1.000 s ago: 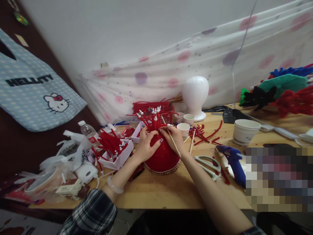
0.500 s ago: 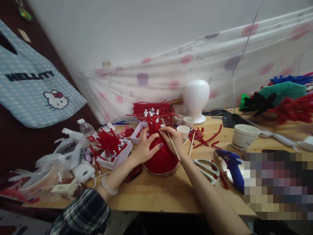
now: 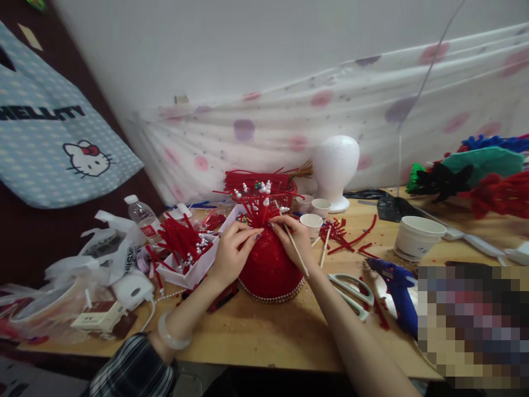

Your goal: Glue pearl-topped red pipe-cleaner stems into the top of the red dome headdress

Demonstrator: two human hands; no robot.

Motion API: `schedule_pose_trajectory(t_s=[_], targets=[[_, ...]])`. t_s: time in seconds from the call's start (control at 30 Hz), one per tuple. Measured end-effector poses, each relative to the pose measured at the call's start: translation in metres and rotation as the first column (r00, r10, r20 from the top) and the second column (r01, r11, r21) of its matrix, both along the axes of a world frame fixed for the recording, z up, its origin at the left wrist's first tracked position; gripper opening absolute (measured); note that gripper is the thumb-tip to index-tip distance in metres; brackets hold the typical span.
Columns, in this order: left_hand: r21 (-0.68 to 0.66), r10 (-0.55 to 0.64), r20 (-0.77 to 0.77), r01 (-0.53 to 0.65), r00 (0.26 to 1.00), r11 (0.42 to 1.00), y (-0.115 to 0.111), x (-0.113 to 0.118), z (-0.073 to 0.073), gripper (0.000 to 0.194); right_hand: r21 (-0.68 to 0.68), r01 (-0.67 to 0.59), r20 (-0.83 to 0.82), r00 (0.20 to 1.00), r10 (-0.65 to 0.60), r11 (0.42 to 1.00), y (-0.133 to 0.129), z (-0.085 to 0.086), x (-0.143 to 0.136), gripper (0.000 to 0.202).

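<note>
A red dome-shaped piece (image 3: 270, 270) with a beaded rim stands on the table. From its top rises a bunch of red stems (image 3: 260, 212) tipped with white beads. My left hand (image 3: 233, 251) is closed at the base of the stems on the left, thumb and forefinger pinched together; what lies between them is too small to make out. On the right, my right hand (image 3: 295, 240) has its fingertips against the stem base and holds a thin wooden stick (image 3: 296, 251) that slants across it.
A white box (image 3: 202, 264) of red beaded stems sits left, near a bottle (image 3: 142, 218) and plastic bags. Behind are paper cups (image 3: 311, 223) and a white foam head (image 3: 336, 171). Scissors (image 3: 353, 292) and a blue glue gun (image 3: 399, 292) lie right.
My left hand has drawn back from over the dome to its left side, and its spread thumb has closed onto the forefinger. The stems fan out wider. My right hand still holds the stick.
</note>
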State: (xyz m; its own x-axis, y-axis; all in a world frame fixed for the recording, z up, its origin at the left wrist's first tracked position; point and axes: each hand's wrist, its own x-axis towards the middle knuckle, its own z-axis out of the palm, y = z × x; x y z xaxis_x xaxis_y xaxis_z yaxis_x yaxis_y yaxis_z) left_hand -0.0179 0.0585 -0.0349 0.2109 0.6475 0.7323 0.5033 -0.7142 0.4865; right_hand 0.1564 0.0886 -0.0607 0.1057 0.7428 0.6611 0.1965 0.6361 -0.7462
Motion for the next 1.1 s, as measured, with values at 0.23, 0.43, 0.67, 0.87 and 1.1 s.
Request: schedule_pose_trajectory(t_s=[0.23, 0.43, 0.67, 0.87, 1.1], targets=[[0.094, 0.131, -0.342, -0.105, 0.931, 0.99, 0.002, 0.002, 0.007, 0.032, -0.025, -0.006, 0.014, 1.0, 0.007, 1.0, -0.002, 0.002, 0.001, 0.014], [0.016, 0.112, -0.338, -0.114, 0.934, 0.993, -0.002, -0.005, 0.003, 0.039, -0.012, -0.012, 0.009, 1.0, 0.012, 1.0, -0.001, 0.001, 0.0, 0.013], [-0.037, -0.047, -0.164, 0.041, 0.985, 0.998, 0.0, -0.001, 0.006, 0.007, -0.019, -0.006, 0.005, 1.0, 0.006, 1.0, -0.001, 0.002, 0.0, 0.013], [0.001, 0.089, -0.298, -0.093, 0.95, 0.996, 0.001, -0.002, 0.0, 0.032, -0.024, 0.004, -0.031, 1.0, -0.004, 1.0, -0.004, 0.003, -0.001, 0.013], [0.09, 0.161, -0.385, -0.136, 0.909, 0.987, 0.002, 0.002, -0.003, 0.036, -0.07, 0.137, -0.167, 0.975, -0.147, 0.988, -0.003, 0.001, 0.002, 0.016]])
